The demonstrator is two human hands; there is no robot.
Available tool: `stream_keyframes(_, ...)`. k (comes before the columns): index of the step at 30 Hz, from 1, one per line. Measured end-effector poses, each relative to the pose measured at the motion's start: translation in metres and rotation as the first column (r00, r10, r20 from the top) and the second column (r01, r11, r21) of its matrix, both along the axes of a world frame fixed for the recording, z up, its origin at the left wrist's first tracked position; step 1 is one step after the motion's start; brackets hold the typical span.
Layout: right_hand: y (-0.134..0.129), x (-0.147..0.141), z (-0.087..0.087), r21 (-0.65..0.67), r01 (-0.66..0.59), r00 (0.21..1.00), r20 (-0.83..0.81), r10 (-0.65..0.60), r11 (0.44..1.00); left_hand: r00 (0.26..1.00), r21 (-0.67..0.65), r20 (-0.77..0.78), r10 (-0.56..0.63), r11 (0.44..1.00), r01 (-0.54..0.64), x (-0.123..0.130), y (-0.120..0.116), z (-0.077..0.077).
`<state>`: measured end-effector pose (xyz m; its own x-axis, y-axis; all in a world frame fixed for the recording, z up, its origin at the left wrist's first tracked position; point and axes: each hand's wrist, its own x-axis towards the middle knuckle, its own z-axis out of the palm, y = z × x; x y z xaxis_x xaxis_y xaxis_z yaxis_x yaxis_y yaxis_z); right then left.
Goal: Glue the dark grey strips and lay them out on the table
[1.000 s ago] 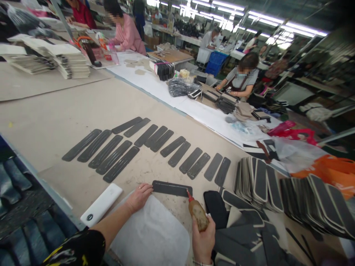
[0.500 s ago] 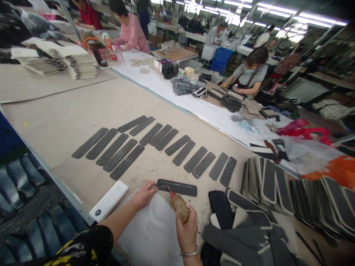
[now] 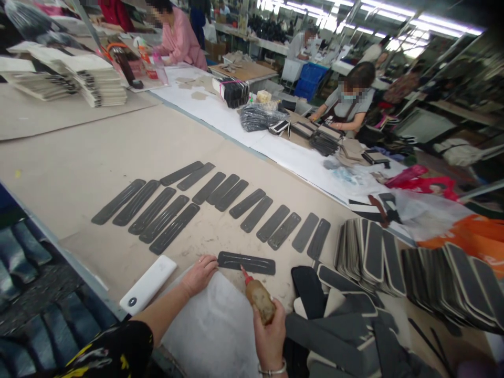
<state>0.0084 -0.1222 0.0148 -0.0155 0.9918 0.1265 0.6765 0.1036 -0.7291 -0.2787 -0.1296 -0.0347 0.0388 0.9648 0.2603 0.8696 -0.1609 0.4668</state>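
Observation:
My right hand (image 3: 270, 328) is wrapped round a brownish glue bottle (image 3: 260, 300) with a red nozzle. The nozzle tip points up and left, at the near edge of a dark grey strip (image 3: 252, 263) with rounded corners. Shiny wet lines run lengthwise along this strip. At its left end, the fingers of my left hand (image 3: 201, 274) are closed on the edge; the thumb is hidden. Beyond lie several similar strips (image 3: 175, 228) in slanted rows, many with glossy lines on them.
Left of my forearm lies a white phone-like device (image 3: 148, 285). Stacked pale-edged dark pieces (image 3: 374, 252) and loose grey pieces (image 3: 342, 325) are at right. Pale stacks (image 3: 94, 79) stand far left. A co-worker (image 3: 352, 102) handles pieces across the white-covered table (image 3: 220, 115).
The bottle's nozzle has moved from over the strip to its near edge, and a second glossy line shows on the strip. My left hand stays at its left end. The view has shifted slightly.

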Motion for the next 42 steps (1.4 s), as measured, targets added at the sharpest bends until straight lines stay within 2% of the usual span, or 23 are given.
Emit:
stream_keyframes(4, -0.006, -0.042, 0.002, 0.04, -0.175, 0.983, -0.053, 0.177, 0.984, 1.0, -0.018, 0.002, 0.0, 1.0, 0.0, 0.0, -0.001, 0.001)
stream_keyframes(8, -0.002, -0.055, 0.002, 0.078, -0.232, 0.97, -0.059, 0.237, 0.97, 1.0, -0.01, -0.001, -0.002, 1.0, 0.002, -0.001, -0.001, 0.0)
stream_keyframes(12, 0.003, -0.036, 0.001, 0.034, -0.156, 0.987, -0.023, 0.157, 0.987, 1.0, -0.001, -0.012, -0.014, 1.0, 0.014, -0.003, -0.002, -0.002)
stream_keyframes(17, 0.009, 0.016, -0.001, -0.038, 0.015, 0.999, 0.032, -0.014, 0.999, 1.0, 0.006, -0.015, -0.023, 1.0, 0.024, -0.005, -0.002, -0.004)
stream_keyframes(20, 0.014, 0.045, 0.003, -0.1, 0.136, 0.99, 0.044, -0.132, 0.986, 1.0, 0.012, -0.005, -0.018, 1.0, 0.018, -0.006, -0.002, -0.006)
stream_keyframes(23, 0.019, 0.06, 0.008, -0.141, 0.251, 0.968, 0.052, -0.246, 0.958, 1.0, 0.016, -0.005, -0.025, 1.0, 0.025, -0.007, -0.002, -0.009)
stream_keyframes(26, 0.027, 0.061, 0.01, -0.146, 0.309, 0.951, 0.041, -0.307, 0.94, 1.0, 0.016, -0.016, -0.026, 1.0, 0.026, -0.007, -0.003, -0.011)
stream_keyframes(33, 0.042, 0.053, 0.001, -0.146, 0.295, 0.954, -0.008, -0.299, 0.944, 0.998, -0.012, -0.047, -0.03, 1.0, 0.029, -0.008, -0.003, -0.011)
stream_keyframes(39, 0.024, 0.059, 0.008, -0.165, 0.337, 0.941, 0.027, -0.337, 0.927, 0.999, -0.01, -0.03, -0.031, 0.999, 0.031, -0.007, -0.003, -0.01)
stream_keyframes(42, 0.013, 0.049, 0.016, -0.198, 0.301, 0.952, 0.004, -0.307, 0.933, 1.0, -0.007, -0.011, -0.015, 1.0, 0.015, -0.005, -0.002, -0.008)
